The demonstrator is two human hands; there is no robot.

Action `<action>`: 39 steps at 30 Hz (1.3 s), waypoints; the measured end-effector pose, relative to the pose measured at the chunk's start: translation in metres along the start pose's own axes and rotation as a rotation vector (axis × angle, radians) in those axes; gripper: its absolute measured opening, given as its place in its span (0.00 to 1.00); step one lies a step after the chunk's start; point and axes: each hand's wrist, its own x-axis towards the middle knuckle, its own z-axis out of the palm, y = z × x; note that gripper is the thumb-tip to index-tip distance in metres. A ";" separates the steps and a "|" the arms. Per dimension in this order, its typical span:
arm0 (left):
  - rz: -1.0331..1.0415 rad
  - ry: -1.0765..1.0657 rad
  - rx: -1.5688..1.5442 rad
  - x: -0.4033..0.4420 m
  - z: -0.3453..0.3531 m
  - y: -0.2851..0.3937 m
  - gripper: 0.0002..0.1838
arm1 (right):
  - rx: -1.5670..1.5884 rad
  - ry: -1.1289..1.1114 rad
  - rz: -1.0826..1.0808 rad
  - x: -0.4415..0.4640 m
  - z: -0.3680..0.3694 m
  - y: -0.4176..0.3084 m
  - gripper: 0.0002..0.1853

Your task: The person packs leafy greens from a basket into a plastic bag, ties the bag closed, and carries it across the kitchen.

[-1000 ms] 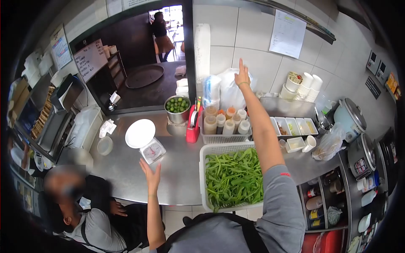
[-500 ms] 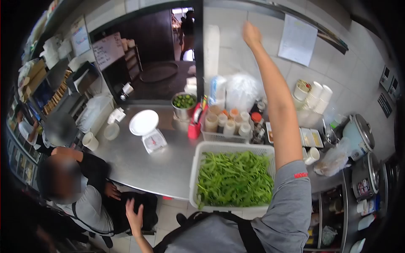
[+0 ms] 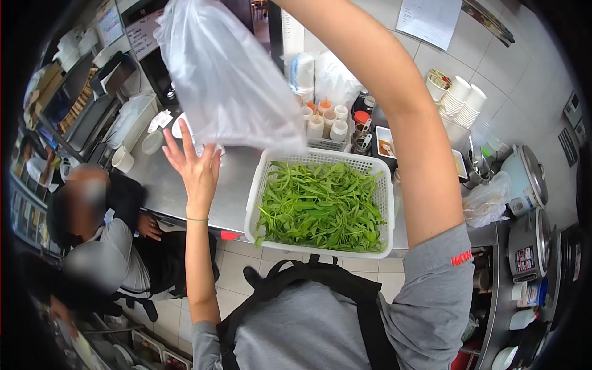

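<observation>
- Changed since the earlier frames: a translucent bag (image 3: pixel 228 80) has come into the air over the bench (image 3: pixel 237 179); the left hand (image 3: pixel 199 177) has risen from below the bench edge to the bag's lower left; the right hand, visible earlier, has passed beyond the top border.
- Bench: metal, running behind and to both sides of the basket (image 3: pixel 387 209).
- Co-worker (image 3: pixel 126 246): at the left, near the bench's front edge, in a grey shirt and dark apron.
- Bag: filmy and creased, hanging aslant, its lower right corner just above the basket's far left corner in this view; its top is cut off by the border.
- Basket: white, perforated, at the bench's front edge before the wearer.
- Leaves (image 3: pixel 320 206): green, heaped loosely inside the basket, spread nearly wall to wall.
- Cups (image 3: pixel 453 98): white, in stacks, at the right rear.
- Bottles (image 3: pixel 316 126): clustered beyond the basket.
- Left hand: fingers spread wide, gripping nothing; whether the fingertips touch the bag cannot be told.
- Right hand: out of view at the end of the raised arm; its grip cannot be told.
- Wristband (image 3: pixel 197 219): thin, on the left wrist.
</observation>
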 end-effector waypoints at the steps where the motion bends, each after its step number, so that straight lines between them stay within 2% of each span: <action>1: -0.038 0.006 0.023 -0.002 -0.008 0.000 0.26 | 0.079 -0.044 0.038 -0.004 0.004 0.009 0.07; 2: -0.126 0.033 -0.150 -0.005 -0.012 -0.002 0.27 | 0.157 -0.089 0.077 -0.012 0.009 0.017 0.07; 3: -0.213 0.062 -0.325 -0.010 -0.014 -0.006 0.28 | 0.286 -0.187 0.063 -0.023 0.012 0.027 0.13; 4: -0.300 0.090 -0.500 -0.017 -0.015 -0.011 0.29 | 0.416 -0.286 0.052 -0.043 0.016 0.032 0.22; 5: -0.402 0.177 -0.578 -0.031 -0.017 -0.015 0.30 | 0.423 -0.258 0.019 -0.071 0.020 0.031 0.43; 6: -0.502 0.226 -0.657 -0.044 -0.019 -0.020 0.31 | 0.277 -0.256 -0.040 -0.078 0.023 0.052 0.46; 7: -0.613 0.208 -0.738 -0.062 -0.024 -0.023 0.32 | 0.024 0.014 -0.065 -0.106 0.036 0.058 0.12; 8: -0.725 0.184 -0.812 -0.080 -0.029 -0.026 0.33 | -0.227 -0.141 -0.057 -0.119 0.034 0.082 0.13; 9: -0.825 0.163 -0.880 -0.096 -0.032 -0.027 0.33 | -0.294 -0.321 -0.116 -0.127 0.046 0.131 0.10; 10: -0.880 0.117 -0.917 -0.111 -0.032 -0.027 0.34 | -0.504 -0.557 -0.259 -0.149 0.065 0.172 0.09; 11: -0.924 0.056 -0.937 -0.123 -0.031 -0.026 0.36 | -0.456 -0.718 0.306 -0.194 0.076 0.166 0.11; 12: -0.955 -0.003 -0.956 -0.134 -0.025 -0.022 0.37 | -0.528 -0.940 0.397 -0.210 0.104 0.235 0.15; 13: -0.967 -0.074 -0.967 -0.143 -0.017 -0.015 0.38 | -0.719 -0.929 0.374 -0.240 0.129 0.278 0.22; 15: -0.957 -0.212 -0.992 -0.155 0.005 0.002 0.40 | -0.849 -0.799 0.498 -0.286 0.163 0.324 0.30; 18: -0.957 -0.438 -1.083 -0.175 0.032 0.029 0.45 | -0.706 -0.579 0.626 -0.314 0.183 0.300 0.36; 19: -0.978 -0.521 -1.120 -0.184 0.036 0.035 0.47 | -0.423 -0.547 0.719 -0.320 0.191 0.319 0.42; 21: -0.779 -0.404 -1.152 -0.178 0.049 0.043 0.48 | -0.312 -0.629 0.704 -0.324 0.197 0.322 0.47; 22: -0.749 -0.415 -1.143 -0.173 0.051 0.042 0.48 | -0.268 -0.659 0.690 -0.320 0.195 0.323 0.50; 23: -0.720 -0.426 -1.135 -0.170 0.049 0.042 0.48 | -0.219 -0.735 0.718 -0.315 0.189 0.309 0.58; 26: -0.764 -0.494 -1.186 -0.161 0.036 0.044 0.47 | -0.336 -0.972 0.704 -0.310 0.190 0.281 0.64; 29: -0.761 -0.506 -1.188 -0.162 0.038 0.042 0.46 | -0.691 -1.071 0.722 -0.312 0.215 0.214 0.69; 30: -0.757 -0.508 -1.183 -0.162 0.037 0.042 0.46 | -0.812 -1.013 0.722 -0.321 0.226 0.202 0.70; 32: -0.738 -0.500 -1.175 -0.165 0.036 0.040 0.46 | -0.892 -0.745 0.612 -0.347 0.242 0.224 0.65; 37: -0.679 -0.426 -1.174 -0.170 0.043 0.039 0.45 | -0.709 -0.628 0.740 -0.337 0.207 0.247 0.48; 39: -0.675 -0.454 -1.183 -0.166 0.039 0.038 0.45 | -0.657 -0.530 0.714 -0.329 0.185 0.248 0.42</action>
